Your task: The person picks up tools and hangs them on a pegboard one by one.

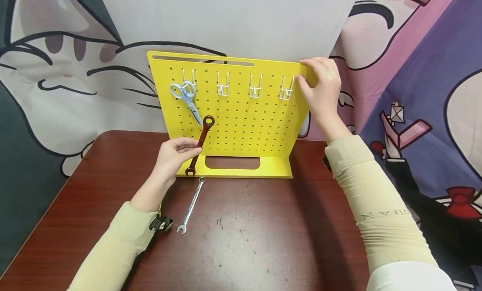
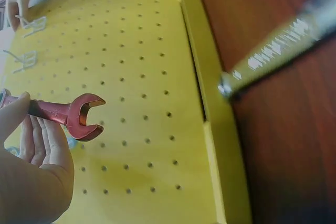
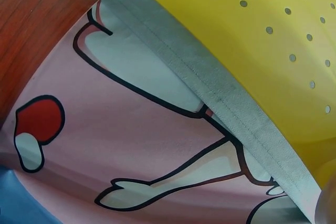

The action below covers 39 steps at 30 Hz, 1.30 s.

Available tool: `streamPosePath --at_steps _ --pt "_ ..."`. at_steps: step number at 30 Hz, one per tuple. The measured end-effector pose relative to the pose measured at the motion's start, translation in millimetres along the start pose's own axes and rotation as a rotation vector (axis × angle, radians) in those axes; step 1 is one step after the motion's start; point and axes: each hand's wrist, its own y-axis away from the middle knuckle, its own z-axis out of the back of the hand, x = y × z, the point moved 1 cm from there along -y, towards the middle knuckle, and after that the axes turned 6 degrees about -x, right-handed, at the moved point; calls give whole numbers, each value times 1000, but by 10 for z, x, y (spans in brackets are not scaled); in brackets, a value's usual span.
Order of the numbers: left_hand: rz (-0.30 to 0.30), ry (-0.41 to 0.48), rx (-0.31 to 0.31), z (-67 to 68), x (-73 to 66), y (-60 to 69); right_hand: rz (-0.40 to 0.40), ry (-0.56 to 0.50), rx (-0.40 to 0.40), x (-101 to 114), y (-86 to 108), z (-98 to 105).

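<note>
My left hand (image 1: 174,157) pinches a dark red combination wrench (image 1: 203,136) between thumb and fingers, in front of the yellow pegboard (image 1: 241,128). The wrench's ring end points up and its open end down; that red open end also shows in the left wrist view. With my right hand (image 1: 323,84) I grip the pegboard's upper right corner, thumb on its front face. Light blue scissors (image 1: 187,99) hang from the leftmost hook. A silver combination wrench (image 1: 191,205) lies on the table just in front of the board's base.
Three more white wire hooks, such as the rightmost hook (image 1: 286,90), hold nothing. The board stands on a reddish-brown table (image 1: 241,232). Behind it hang a white panel (image 1: 233,23) and cartoon-printed cloth (image 1: 90,82).
</note>
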Motion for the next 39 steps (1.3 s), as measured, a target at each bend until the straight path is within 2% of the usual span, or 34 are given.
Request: streamPosePath --at_steps 8,17,29,33,39 --pt "-58 181 1 -180 -230 -82 4 2 -4 5 3 18" --pt "-99 252 -5 -309 -440 -193 24 -4 -1 17 -5 26" --pt "-22 260 -34 -374 -389 -336 42 2 8 7 6 12" --pt "-10 245 -48 -396 -355 -374 41 4 8 -2 3 10" --pt "-25 239 -89 -456 -324 -411 37 3 6 -3 1 10"
